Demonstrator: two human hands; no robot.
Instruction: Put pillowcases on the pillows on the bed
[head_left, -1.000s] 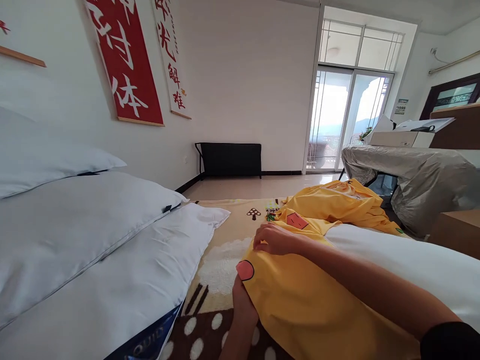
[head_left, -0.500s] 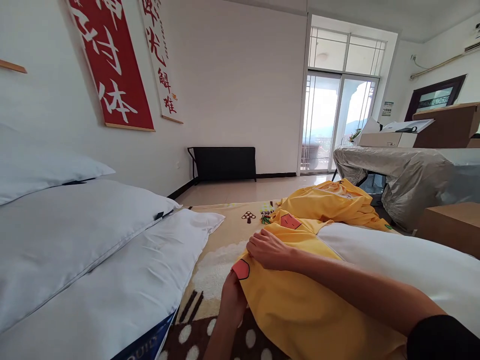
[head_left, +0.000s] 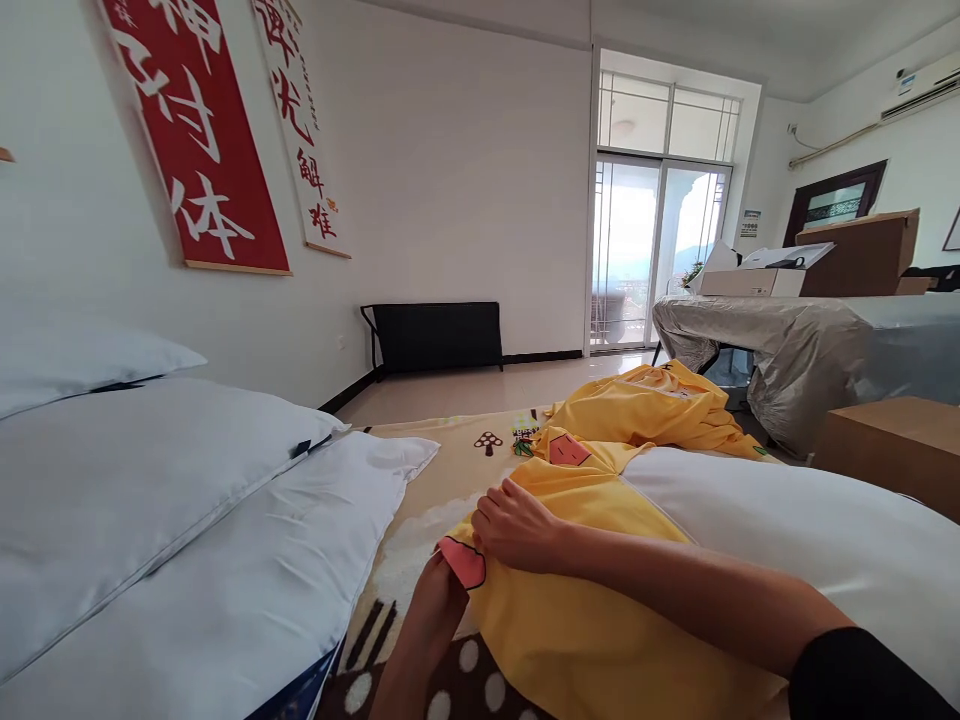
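Observation:
A yellow pillowcase (head_left: 600, 630) with pink patches lies over a white pillow (head_left: 810, 540) on the patterned blanket (head_left: 442, 480). My left hand (head_left: 435, 610) pinches the yellow fabric's corner from below, by a pink patch (head_left: 463, 562). Just above that corner my right hand (head_left: 517, 527) lies on top of the cloth with its fingers curled and gripping the fabric. My right forearm stretches across the yellow cloth.
Stacked white pillows (head_left: 150, 520) fill the left side. More crumpled yellow cloth (head_left: 660, 410) lies farther back. A covered table (head_left: 810, 350) with cardboard boxes (head_left: 855, 255) stands at right, a brown box (head_left: 892, 445) nearer. A black bench (head_left: 435, 335) and glass doors (head_left: 652, 255) are beyond.
Both hands have drawn the yellow corner toward me and to the left. The camera has tilted up and to the right.

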